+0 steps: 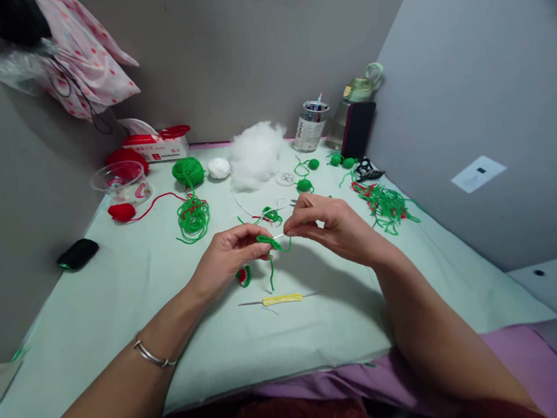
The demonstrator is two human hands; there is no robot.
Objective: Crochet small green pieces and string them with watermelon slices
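My left hand (236,251) pinches a small green crocheted piece (268,242) between thumb and fingers, and a green yarn tail hangs from it. My right hand (323,224) is closed on a thin, pale needle (279,236) that reaches to the piece's right end. A loop of green yarn runs below the needle, between the piece and my right fingertips. Beneath my left hand lies a small red and green crocheted piece (244,276). A crochet hook with a yellow handle (282,299) lies nearer to me. Behind my right hand, a pointed metal tip partly shows.
At the back are a green yarn ball (188,171), a white yarn ball (219,168), white stuffing (257,154), a pen jar (310,127) and a phone (359,130) against a bottle. Tangled green yarn (389,204) lies right; a plastic tub (122,184) stands left.
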